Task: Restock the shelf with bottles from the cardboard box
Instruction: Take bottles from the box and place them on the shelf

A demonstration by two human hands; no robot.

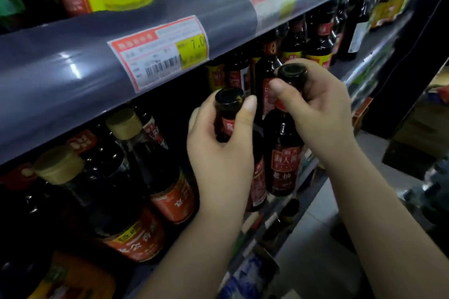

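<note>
Both hands are wrapped round bottle necks at the front edge of the shelf [286, 204]. The left hand [218, 153] grips the neck of one dark sauce bottle [257, 182] just under its black cap, thumb up the right side and fingers curled behind. The right hand [315, 114] holds a second dark sauce bottle [283, 160] the same way, a little higher and further along. Both bottles stand nearly upright, side by side, close to the shelf's front lip and in front of the row of like bottles [294, 48] already stocked behind them.

By my reading, the step in hand is seating this pair in the gap at the front of the row. To do it well, keep each bottle upright and lower it until the base sits flat before letting go; whether either base already rests on the shelf cannot be told, as the left forearm hides one and the other sits right at the lip. Turn the red labels outward. Mind the upper shelf rail with its price tag [159, 52], which overhangs the caps closely. Glass knocking glass is the likely mishap, so ease them in one at a time. The tan-capped bottles [124, 124] crowd the left, so leave clearance there. No cardboard box can be clearly made out.
</note>
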